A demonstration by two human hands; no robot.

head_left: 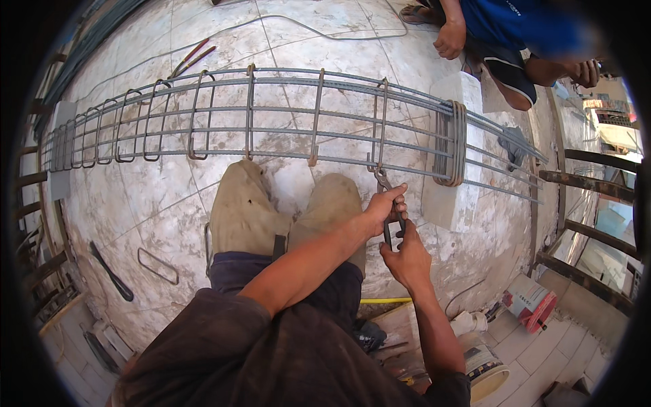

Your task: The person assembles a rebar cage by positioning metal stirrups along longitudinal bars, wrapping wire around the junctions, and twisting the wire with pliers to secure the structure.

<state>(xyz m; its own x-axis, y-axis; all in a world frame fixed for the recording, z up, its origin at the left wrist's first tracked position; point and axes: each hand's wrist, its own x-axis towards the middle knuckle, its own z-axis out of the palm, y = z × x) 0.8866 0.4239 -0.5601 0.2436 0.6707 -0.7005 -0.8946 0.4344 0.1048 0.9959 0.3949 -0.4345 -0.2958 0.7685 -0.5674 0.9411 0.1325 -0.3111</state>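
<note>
The left hand (389,205) was wrapped around the upper handles of a pair of end-cutting pincers (383,180); the right hand (409,259) grasped the lower handle ends, its thumb near the tips. The pincer head stood at the near lower corner of a stirrup (381,129) on the rebar cage (249,115). Whether it had bitten on tie wire could not be told.

The cage lay across the tiled floor (169,210) in front of the worker's knees, its right end over a white block (463,87) and its left end near a grey block (64,112). A bundle of stirrups (459,146) hung around the bars above the white block.

Risks, as judged: excess twist or squeeze could snap a thin wire; a poor bite could let the head slip, driving the knuckles into steel. Any jolt to the cage could shift the bundle or unsettle the support. The projecting bar ends (539,157) pointed toward the space near a co-worker's foot (519,100) and could scrape it if the cage slid. A loose stirrup (159,261) on the floor was a trip hazard.
</note>
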